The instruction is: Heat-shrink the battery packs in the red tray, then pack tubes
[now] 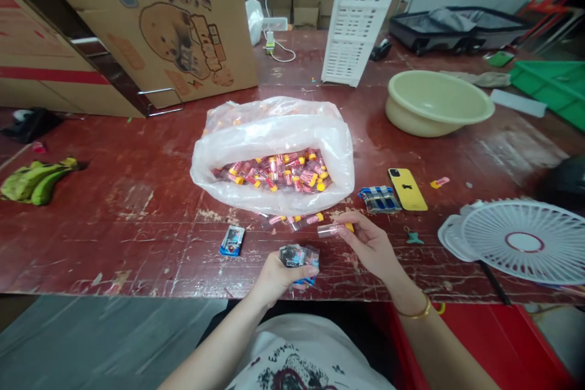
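My left hand (276, 276) is closed around a small stack of printed packets (299, 258) near the table's front edge. My right hand (371, 244) pinches a clear tube with a yellow cap (335, 229) just right of them. Right behind both hands, an open clear plastic bag (273, 134) holds several of the same pink and yellow tubes. A few loose tubes (297, 219) lie in front of the bag. One blue packet (232, 240) rests on the worn red table (137, 207) left of my left hand.
A yellow phone (407, 188) and a blue striped bundle (379, 198) lie right of the bag. A white fan (521, 240) sits at the right edge, a cream basin (436, 102) behind it. Bananas (39, 178) lie far left. Cardboard boxes (159, 18) and a white crate (361, 12) stand at the back.
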